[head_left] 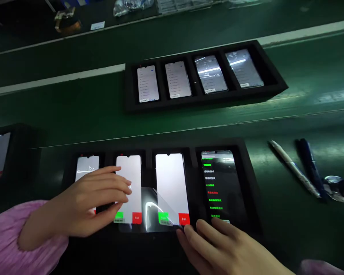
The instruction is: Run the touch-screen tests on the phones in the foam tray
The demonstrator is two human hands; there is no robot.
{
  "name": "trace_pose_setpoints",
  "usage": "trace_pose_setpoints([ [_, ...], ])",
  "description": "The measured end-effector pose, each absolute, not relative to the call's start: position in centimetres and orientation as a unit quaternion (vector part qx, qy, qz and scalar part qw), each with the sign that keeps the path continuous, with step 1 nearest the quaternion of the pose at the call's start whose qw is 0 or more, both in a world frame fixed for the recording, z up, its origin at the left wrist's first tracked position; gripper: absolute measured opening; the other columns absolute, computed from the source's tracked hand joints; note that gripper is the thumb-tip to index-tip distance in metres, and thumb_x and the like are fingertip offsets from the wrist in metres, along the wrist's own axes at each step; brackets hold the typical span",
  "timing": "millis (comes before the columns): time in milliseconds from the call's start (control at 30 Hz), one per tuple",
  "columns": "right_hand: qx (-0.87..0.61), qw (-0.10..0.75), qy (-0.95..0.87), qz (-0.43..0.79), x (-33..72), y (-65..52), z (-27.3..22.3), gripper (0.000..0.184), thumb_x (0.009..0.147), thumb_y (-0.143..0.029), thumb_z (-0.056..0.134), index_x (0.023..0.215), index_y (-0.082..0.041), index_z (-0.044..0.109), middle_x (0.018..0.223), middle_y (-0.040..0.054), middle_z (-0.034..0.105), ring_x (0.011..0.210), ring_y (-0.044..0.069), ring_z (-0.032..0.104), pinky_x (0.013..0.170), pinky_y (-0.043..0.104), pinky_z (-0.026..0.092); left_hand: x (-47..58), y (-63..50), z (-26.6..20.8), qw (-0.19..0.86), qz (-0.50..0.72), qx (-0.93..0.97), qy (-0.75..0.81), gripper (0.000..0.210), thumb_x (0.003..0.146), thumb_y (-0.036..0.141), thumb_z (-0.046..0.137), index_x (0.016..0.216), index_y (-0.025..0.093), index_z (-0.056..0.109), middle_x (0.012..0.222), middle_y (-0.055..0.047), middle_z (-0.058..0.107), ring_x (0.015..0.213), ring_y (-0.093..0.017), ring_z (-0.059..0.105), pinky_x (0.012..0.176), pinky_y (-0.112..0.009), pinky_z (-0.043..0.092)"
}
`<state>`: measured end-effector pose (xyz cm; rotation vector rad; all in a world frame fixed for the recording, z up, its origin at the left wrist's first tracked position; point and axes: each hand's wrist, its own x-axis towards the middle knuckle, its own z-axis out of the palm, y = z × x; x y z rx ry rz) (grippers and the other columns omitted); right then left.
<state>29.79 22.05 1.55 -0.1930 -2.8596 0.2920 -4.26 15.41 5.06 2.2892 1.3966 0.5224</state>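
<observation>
Nearest, the right hand (218,244) pinches a clear film (153,208) at the third phone (171,185), while the left hand (94,202), fingers loosely spread, touches the second phone (129,179) in the near black tray (252,198); beyond lies a second tray (275,82)

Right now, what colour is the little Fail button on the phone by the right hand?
Red, on the third phone, in the head view.

The left hand (88,202) hides the lower first phone (87,168); screen text is unreadable.
</observation>
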Motion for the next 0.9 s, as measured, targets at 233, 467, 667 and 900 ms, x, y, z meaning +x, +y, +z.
trace_pose_setpoints([
  [233,-0.063,0.148,-0.978,0.131,26.8,26.2,1.2,0.027,0.100,-0.006,0.051,0.084,-0.018,0.071,0.080,0.0027,0.061,0.071,0.017,0.051,0.055,0.036,0.034,-7.1,17.7,1.8,0.063,0.126,0.768,0.624,0.024,0.105,0.030,0.055,0.116,0.022,0.075,0.130,-0.010,0.071,0.123,-0.032,0.067,0.109,-0.056,0.052],
  [467,-0.277,0.253,-0.810,0.450,22.6,33.7,0.2,0.005,0.098,-0.019,0.067,0.093,-0.019,0.065,0.092,-0.0012,0.066,0.068,0.008,0.061,0.062,0.023,0.048,-9.1,17.6,1.3,0.037,0.035,0.744,0.666,0.042,0.109,0.045,0.044,0.108,0.018,0.075,0.141,-0.009,0.062,0.133,-0.039,0.058,0.119,-0.072,0.038],
  [667,-0.278,0.199,-0.713,0.612,24.7,33.6,0.9,0.012,0.101,-0.029,0.064,0.106,-0.019,0.060,0.100,0.0023,0.070,0.093,0.017,0.076,0.078,0.028,0.062,-9.1,18.6,0.7,0.020,0.077,0.746,0.661,0.042,0.103,0.050,0.044,0.100,0.024,0.076,0.136,-0.010,0.067,0.134,-0.048,0.058,0.118,-0.082,0.028],
  [900,-0.153,0.117,-0.812,0.551,25.6,33.9,1.9,0.037,0.103,-0.014,0.053,0.139,-0.021,0.059,0.136,0.0042,0.070,0.120,0.014,0.068,0.100,0.030,0.059,-5.6,19.3,2.1,-0.025,0.108,0.753,0.649,0.040,0.108,0.048,0.047,0.106,0.021,0.076,0.136,-0.010,0.068,0.134,-0.044,0.060,0.122,-0.078,0.026],
])
